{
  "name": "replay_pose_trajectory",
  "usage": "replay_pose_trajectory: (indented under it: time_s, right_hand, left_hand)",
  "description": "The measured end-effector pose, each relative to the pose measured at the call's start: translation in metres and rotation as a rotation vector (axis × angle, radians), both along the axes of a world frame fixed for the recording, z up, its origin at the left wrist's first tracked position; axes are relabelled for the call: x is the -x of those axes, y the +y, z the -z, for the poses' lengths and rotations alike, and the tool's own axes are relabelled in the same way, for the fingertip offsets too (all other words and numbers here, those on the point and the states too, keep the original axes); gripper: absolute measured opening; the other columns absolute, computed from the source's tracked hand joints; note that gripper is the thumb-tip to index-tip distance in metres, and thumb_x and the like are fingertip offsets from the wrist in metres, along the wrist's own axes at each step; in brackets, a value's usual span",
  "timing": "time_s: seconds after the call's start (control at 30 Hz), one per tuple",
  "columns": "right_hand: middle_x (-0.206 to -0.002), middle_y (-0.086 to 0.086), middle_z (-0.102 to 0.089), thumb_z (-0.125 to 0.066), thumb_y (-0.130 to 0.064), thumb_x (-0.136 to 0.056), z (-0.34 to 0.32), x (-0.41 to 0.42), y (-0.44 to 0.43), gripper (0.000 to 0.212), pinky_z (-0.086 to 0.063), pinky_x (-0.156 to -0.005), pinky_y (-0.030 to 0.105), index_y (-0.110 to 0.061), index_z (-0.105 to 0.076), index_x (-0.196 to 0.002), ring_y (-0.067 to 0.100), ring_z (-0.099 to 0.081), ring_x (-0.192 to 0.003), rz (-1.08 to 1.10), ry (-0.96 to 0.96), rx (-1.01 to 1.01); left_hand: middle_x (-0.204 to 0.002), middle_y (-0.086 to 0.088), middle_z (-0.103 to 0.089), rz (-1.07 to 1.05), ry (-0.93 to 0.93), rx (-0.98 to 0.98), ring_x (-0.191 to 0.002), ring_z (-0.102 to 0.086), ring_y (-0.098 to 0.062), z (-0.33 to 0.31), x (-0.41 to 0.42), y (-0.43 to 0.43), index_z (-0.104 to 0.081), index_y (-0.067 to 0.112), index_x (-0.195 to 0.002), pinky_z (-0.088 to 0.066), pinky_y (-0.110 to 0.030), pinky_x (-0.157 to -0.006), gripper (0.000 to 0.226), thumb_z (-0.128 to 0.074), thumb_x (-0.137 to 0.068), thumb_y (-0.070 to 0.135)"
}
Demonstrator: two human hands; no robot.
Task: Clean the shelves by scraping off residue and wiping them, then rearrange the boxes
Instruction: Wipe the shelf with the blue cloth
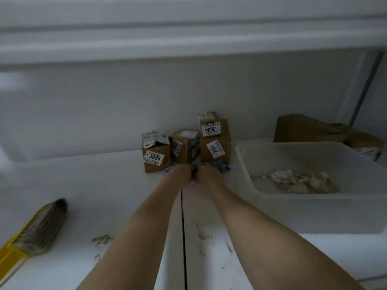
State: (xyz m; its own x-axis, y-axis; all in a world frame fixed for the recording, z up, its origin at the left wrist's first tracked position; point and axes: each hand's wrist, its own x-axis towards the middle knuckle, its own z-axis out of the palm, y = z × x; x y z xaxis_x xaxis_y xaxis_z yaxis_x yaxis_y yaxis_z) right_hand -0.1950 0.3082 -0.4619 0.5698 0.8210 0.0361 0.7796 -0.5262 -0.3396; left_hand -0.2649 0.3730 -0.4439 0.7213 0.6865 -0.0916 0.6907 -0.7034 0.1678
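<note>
My left hand (181, 174) and right hand (207, 175) sit side by side on the blue cloth (220, 165), on the shelf (83, 185) just before the boxes (156, 156). Fingers hidden; I cannot tell if they grip it.

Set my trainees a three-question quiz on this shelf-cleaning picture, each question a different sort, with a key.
1. True or false: box 3004 is stacked on box 2011.
2. What do the left hand and right hand hold? A) blue cloth B) sponge C) newspaper
3. Fill in: the brush lies to the ___ of the arms.
Key: 1 true; 2 A; 3 left.
</note>
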Motion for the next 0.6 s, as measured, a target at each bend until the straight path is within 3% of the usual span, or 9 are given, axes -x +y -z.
replay_pose_trajectory:
  time_s: [0.13,0.4,0.5,0.6]
  right_hand:
    - [-0.139,0.012,-0.043,-0.047,-0.029,-0.097,-0.004,0.001,-0.011,0.04,-0.032,-0.106,0.04,-0.015,-0.048,-0.135,0.034,-0.036,-0.131,0.023,-0.005,0.043]
    - [-0.133,0.016,-0.044,-0.047,-0.031,-0.095,-0.013,0.043,-0.057,0.044,-0.034,-0.102,0.049,-0.011,-0.043,-0.134,0.042,-0.034,-0.129,-0.015,-0.09,0.171]
    - [-0.139,0.014,-0.039,-0.051,-0.034,-0.095,-0.02,0.063,-0.084,0.05,-0.036,-0.101,0.048,-0.012,-0.039,-0.138,0.041,-0.032,-0.131,-0.007,-0.11,0.218]
    - [-0.143,0.014,-0.035,-0.056,-0.028,-0.094,-0.025,0.079,-0.111,0.053,-0.034,-0.105,0.045,-0.013,-0.036,-0.14,0.04,-0.031,-0.134,-0.004,-0.109,0.232]
  left_hand:
    - [-0.136,-0.013,-0.051,-0.007,0.014,-0.03,-0.126,-0.048,-0.028,-0.004,0.006,-0.011,-0.051,0.01,-0.133,-0.04,-0.034,-0.105,0.039,-0.042,-0.096,0.007]
    - [-0.115,-0.012,-0.064,0.078,0.129,-0.115,-0.107,-0.06,-0.03,-0.019,0.041,-0.058,-0.064,0.011,-0.111,-0.05,-0.042,-0.093,0.025,-0.051,-0.092,0.02]
    - [-0.113,-0.012,-0.064,0.085,0.14,-0.132,-0.106,-0.061,-0.03,-0.021,0.058,-0.085,-0.065,0.009,-0.112,-0.05,-0.039,-0.091,0.027,-0.055,-0.09,0.02]
    - [-0.113,-0.012,-0.063,0.058,0.192,-0.08,-0.103,-0.061,-0.032,-0.025,0.073,-0.109,-0.064,0.009,-0.113,-0.051,-0.046,-0.091,0.029,-0.056,-0.088,0.021]
